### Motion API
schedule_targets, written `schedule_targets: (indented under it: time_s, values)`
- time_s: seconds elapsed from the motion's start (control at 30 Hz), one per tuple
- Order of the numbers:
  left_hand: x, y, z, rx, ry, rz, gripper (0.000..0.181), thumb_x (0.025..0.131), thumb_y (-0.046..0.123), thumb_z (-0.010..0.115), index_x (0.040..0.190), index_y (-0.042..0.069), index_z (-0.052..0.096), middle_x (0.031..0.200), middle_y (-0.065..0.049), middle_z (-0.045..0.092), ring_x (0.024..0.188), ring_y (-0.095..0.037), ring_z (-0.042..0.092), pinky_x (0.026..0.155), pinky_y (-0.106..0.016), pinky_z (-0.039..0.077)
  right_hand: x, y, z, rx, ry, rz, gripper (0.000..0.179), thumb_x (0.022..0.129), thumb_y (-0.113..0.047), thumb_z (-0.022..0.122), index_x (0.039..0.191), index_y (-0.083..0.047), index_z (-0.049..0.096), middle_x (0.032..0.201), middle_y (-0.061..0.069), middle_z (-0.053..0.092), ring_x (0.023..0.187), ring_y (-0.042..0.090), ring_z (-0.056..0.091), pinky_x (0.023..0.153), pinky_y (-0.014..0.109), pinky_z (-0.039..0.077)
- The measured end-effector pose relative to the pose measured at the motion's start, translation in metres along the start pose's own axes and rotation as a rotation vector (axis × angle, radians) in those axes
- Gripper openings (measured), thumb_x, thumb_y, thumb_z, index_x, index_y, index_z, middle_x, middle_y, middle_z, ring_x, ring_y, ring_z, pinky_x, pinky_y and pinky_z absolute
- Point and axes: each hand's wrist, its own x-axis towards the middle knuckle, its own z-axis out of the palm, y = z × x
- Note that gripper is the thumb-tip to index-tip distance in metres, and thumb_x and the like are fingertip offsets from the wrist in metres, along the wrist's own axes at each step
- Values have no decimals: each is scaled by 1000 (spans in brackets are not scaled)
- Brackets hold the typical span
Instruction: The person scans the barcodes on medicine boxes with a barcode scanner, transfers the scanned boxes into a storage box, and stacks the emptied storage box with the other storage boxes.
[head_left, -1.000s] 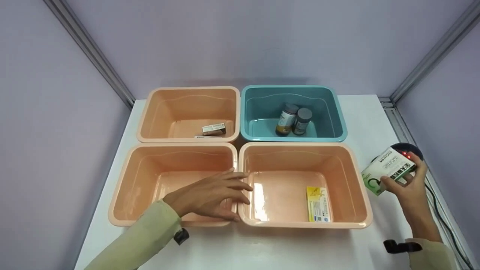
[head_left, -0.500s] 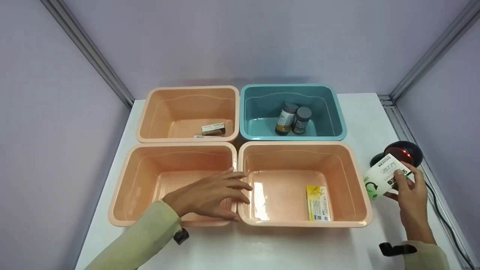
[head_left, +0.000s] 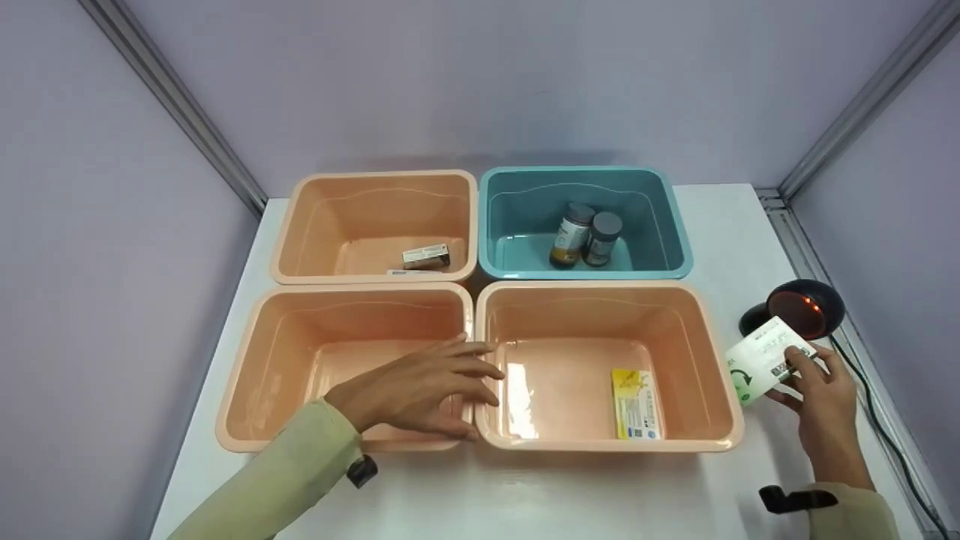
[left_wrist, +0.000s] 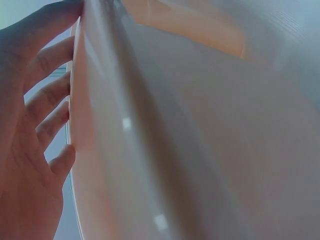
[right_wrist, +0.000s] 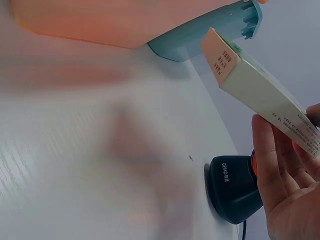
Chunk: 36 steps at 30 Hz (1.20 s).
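In the head view my right hand (head_left: 825,405) pinches a white and green medicine box (head_left: 769,358) at its near right end, thumb on top. The box is held tilted just in front of a black barcode scanner (head_left: 808,309) whose window glows red. The right wrist view shows the box (right_wrist: 260,90) edge-on, its lower face on the fingers, with the scanner (right_wrist: 232,187) standing beyond. My left hand (head_left: 420,390) lies with spread, relaxed fingers over the adjoining rims of the two front peach bins; in the left wrist view it (left_wrist: 35,125) holds nothing.
The front right peach bin (head_left: 607,445) contains a yellow and white box (head_left: 636,405). Two dark-capped bottles (head_left: 581,236) stand in the teal bin (head_left: 585,274). Small boxes (head_left: 426,256) lie in the back left peach bin (head_left: 375,279). A black cable (head_left: 885,427) runs along the right edge.
My right hand has turned the box and drawn it slightly down and toward me, uncovering the scanner's red window. The left hand has stayed in place.
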Motion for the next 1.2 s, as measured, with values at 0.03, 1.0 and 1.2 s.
schedule_targets:
  time_s: [0.03, 1.0, 1.2]
  values:
    - [0, 0, 0, -1, 1, 0, 45, 99, 55, 75, 134, 26, 76, 160, 4, 61, 163, -32, 38, 139, -58, 22, 0, 0, 0, 2, -1, 5, 25, 106, -26, 72, 127, -23, 58, 96, -12, 75, 80, 7, 77, 65, 25, 68]
    - [0, 0, 1, 11, -5, -5, 47, 99, 56, 75, 135, 27, 75, 160, 4, 60, 164, -30, 36, 139, -57, 22, 37, -129, 128, -66, -336, -434, 30, 101, -4, 74, 123, -9, 55, 104, -2, 80, 91, 10, 81, 71, 29, 70]
    - [1, -1, 1, 1, 10, 12, 46, 97, 55, 77, 133, 26, 76, 159, 3, 62, 163, -31, 38, 139, -58, 23, 32, -141, 199, -379, -448, -497, 33, 104, -20, 75, 128, -12, 53, 131, 5, 72, 109, 5, 75, 82, 26, 69]
